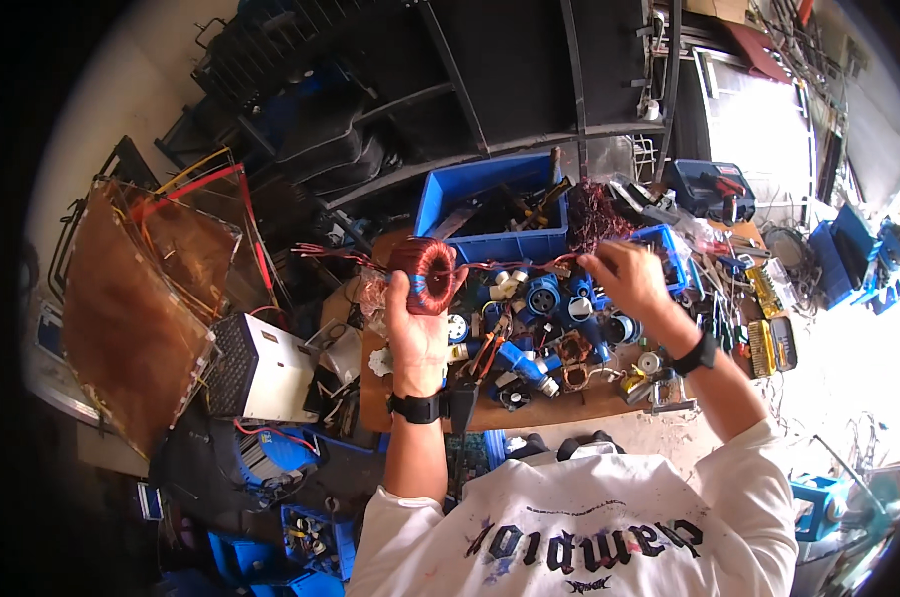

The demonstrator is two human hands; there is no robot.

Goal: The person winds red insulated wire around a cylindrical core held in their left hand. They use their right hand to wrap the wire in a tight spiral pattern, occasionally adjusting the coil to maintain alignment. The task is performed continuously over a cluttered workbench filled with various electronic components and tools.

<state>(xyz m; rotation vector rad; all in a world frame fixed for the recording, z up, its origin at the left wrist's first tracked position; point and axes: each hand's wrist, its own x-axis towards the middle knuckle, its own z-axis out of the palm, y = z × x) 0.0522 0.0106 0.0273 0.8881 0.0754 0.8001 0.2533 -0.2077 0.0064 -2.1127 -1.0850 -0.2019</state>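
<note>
- Plainly, in the head view, the left hand (418,333) grips a copper-red wound coil (406,261) just left of frame centre.
- Right of centre, the right hand (629,279) seems pinched on the red wire (492,266), though that grip shows small.

At the upper left, a pale, plain wall (122,90), dim toward the dark rim of the view. Across the back, tall matte black panels (520,75) divided by slim grey metal bars (574,80). In the middle, a crowded brown wooden tabletop (569,401), mostly covered, bare along part of its front edge. At the upper right, a bright white-framed panel (753,129), too glaring to tell whether window or door. Below, a pale floor (813,388), bleached by strong light on the right, with deep shadow on the left
</note>
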